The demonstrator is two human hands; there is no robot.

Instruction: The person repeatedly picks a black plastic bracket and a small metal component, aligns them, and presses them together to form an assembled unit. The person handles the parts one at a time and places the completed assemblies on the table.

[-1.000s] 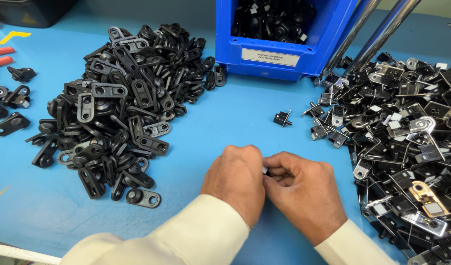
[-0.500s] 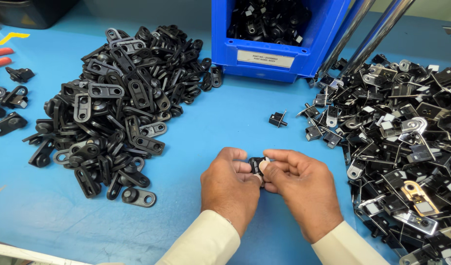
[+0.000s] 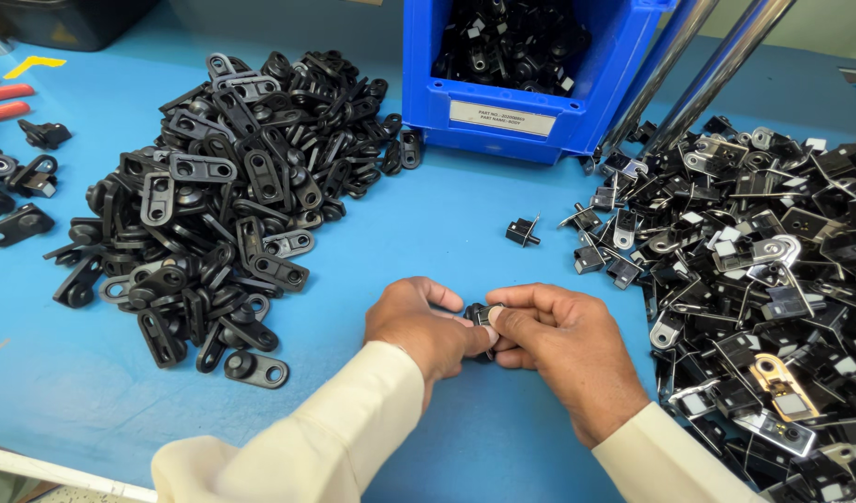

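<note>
Blue desk fills the frame. Large pile of black flat brackets occupies the upper left; a second heap of black and silver clip parts runs down the right edge. Blue storage bin with black parts inside stands at top centre, two steel rods leaning beside it. Lower centre: left hand and right hand, cream sleeves, meet fingertip to fingertip, both closed on one small black part held just above the desk. A single loose black clip lies above the hands, apart from both piles.
</note>
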